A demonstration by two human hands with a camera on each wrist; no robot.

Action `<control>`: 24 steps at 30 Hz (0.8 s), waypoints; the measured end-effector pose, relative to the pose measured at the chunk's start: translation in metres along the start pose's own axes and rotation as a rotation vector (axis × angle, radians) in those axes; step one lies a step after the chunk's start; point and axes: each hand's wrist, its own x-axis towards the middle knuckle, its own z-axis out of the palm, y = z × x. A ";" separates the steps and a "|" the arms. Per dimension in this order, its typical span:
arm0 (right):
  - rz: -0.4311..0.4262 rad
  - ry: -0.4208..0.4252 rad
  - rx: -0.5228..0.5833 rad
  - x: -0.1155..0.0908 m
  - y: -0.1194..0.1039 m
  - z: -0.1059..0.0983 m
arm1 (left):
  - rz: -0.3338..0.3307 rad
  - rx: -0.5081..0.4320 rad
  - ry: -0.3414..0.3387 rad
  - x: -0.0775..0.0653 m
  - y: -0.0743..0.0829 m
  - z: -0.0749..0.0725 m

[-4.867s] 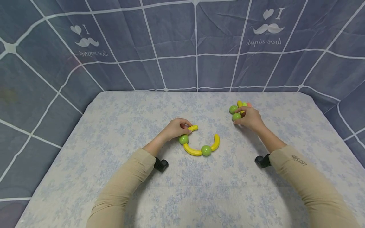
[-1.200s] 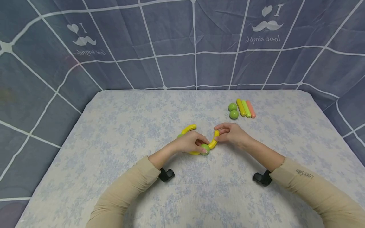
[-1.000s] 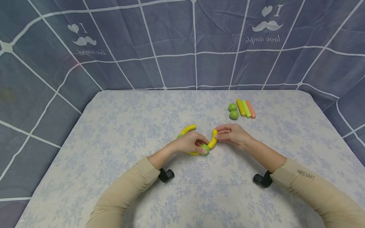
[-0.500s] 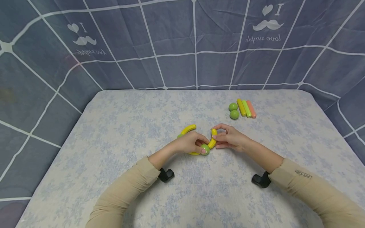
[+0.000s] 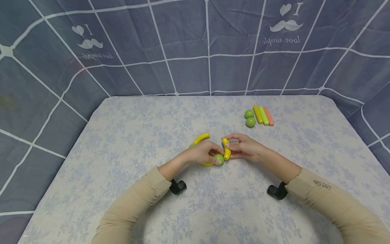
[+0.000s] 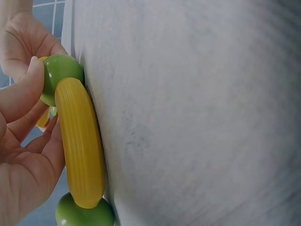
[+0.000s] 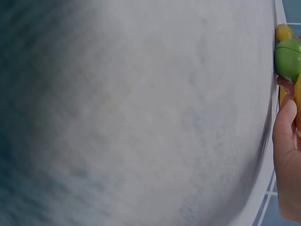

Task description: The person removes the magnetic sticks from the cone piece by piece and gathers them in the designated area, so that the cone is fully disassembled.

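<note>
Head view: curved yellow piece (image 5: 227,152) pinched beside a green ball (image 5: 220,158)

The right hand (image 5: 246,148), the nearer one, pinches the piece between thumb and fingers, just left of its palm. The piece's long axis points away from the person, its near end by the ball that the left hand (image 5: 203,151) grips; contact is unclear. It looks glossy and blunt-ended. Beyond the right hand, two more green balls (image 5: 250,122) rest on the worktop (image 5: 228,196).

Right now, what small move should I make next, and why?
I'd probably steady the green ball in your left hand and nudge the curved yellow piece against it: your right hand pinches that piece, its lower end beside the ball, and whether they're joined isn't clear.
</note>
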 end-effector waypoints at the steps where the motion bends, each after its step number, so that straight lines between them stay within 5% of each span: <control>1: 0.007 0.010 -0.002 0.001 0.000 0.000 | -0.004 0.000 -0.001 0.000 0.000 0.000; 24: -0.081 0.169 -0.180 0.004 -0.029 -0.024 | 0.002 -0.022 0.005 -0.002 -0.002 0.001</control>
